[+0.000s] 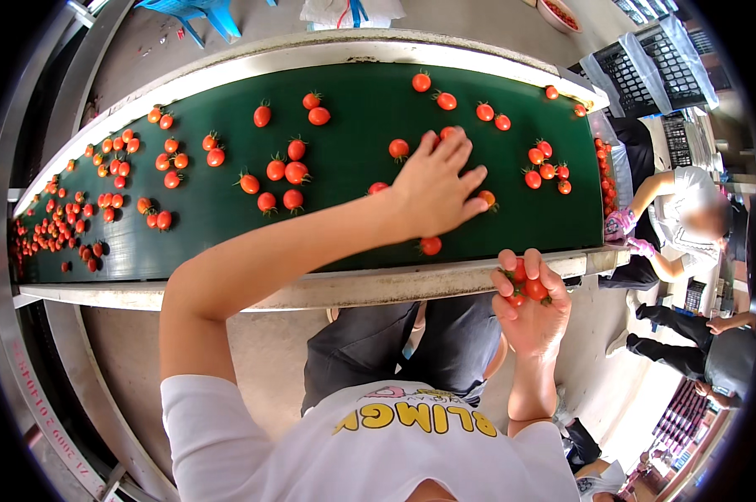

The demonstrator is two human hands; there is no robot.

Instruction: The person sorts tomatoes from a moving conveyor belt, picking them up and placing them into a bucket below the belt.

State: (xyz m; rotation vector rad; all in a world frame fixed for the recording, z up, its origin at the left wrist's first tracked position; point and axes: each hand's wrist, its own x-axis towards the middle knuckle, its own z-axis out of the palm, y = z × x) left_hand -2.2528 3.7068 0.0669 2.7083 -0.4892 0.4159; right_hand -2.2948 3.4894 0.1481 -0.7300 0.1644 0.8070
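My left hand point(434, 185) reaches palm-down over a green conveyor belt point(353, 94) with its fingers apart. Cherry tomatoes point(448, 132) show at its fingertips, and an orange-red one point(487, 199) lies beside the thumb. How far the hand touches them is hidden by the fingers. At the belt's near edge, my right hand point(538, 317) is turned palm up, its fingers curled around several red cherry tomatoes point(536, 289) with green stems. One loose tomato point(431, 245) rests on the belt below my left wrist.
Tomatoes point(58, 226) crowd the belt's left end. Pale rails point(378, 292) border the belt. At the right end, tomatoes fill a container point(606, 176) near a person with pink gloves point(620, 224). Black crates point(657, 66) stand at the upper right; a blue plastic chair point(196, 12) is beyond the belt.
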